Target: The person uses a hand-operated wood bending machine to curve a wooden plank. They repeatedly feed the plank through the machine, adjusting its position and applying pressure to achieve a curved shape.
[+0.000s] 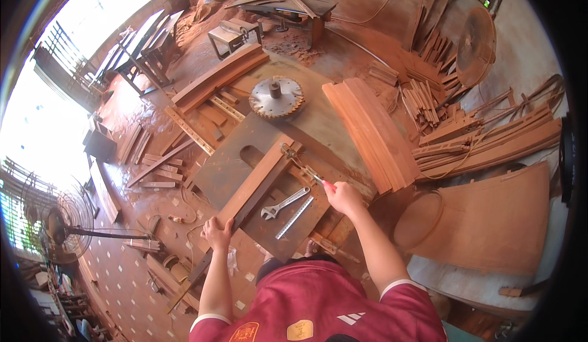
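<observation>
My left hand [217, 233] is closed around the near end of a long reddish wooden beam [256, 181], which lies slantwise across a dark metal table plate [223, 158]. In my right hand [344, 197] is a red-handled tool [329, 186] with a thin metal shaft; its exact kind is unclear. The shaft points toward a metal clamp-like fitting [288, 151] at the beam's far end. Between my hands an adjustable wrench [285, 203] and a steel ruler [294, 217] lie on the plate. Beyond the beam sits a round saw blade [276, 97] on a spindle.
Stacked reddish boards [370, 133] lie right of the blade, and a thick timber [220, 75] lies to its far left. A curved brown panel [490, 219] is at my right. A standing fan [58, 225] is at the left. Wood offcuts [162, 170] litter the tiled floor.
</observation>
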The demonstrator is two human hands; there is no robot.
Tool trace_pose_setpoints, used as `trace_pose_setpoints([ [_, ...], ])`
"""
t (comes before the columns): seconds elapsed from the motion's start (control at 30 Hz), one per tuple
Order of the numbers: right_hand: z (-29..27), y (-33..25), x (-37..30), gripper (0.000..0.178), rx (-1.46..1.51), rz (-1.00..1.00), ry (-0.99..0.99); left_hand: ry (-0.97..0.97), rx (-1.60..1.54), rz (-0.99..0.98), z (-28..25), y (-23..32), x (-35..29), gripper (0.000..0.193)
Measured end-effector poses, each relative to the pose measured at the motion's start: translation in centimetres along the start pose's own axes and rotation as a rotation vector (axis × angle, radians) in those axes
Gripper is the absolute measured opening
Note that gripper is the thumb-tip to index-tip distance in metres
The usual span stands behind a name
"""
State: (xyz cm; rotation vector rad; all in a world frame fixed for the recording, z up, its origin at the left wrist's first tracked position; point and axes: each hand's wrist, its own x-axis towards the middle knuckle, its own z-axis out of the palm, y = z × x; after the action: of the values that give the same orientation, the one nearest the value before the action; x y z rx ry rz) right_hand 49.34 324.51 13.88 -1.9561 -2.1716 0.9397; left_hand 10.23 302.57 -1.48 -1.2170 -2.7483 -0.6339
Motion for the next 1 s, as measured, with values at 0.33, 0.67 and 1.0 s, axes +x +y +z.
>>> trace_pose_setpoints([
  [0.33, -1.5, -0.8, 0.6, 0.057, -0.237, -0.047, -0.163, -0.045, -0.044, -0.012, -1.0, 0.7, 0.2, 0.067],
  [0.67, -0.7, -3.2, 5.0, 0.042, -0.371, 0.065, -0.358, 0.020, -0.007, 0.030, -0.6, 0.8, 0.0, 0.069],
  [1.0, 2.7, -0.6, 4.3, 0.042, -0.215, 0.006, -0.067, 0.055, 0.021, 0.057, -0.3, 0.5, -0.1, 0.069],
])
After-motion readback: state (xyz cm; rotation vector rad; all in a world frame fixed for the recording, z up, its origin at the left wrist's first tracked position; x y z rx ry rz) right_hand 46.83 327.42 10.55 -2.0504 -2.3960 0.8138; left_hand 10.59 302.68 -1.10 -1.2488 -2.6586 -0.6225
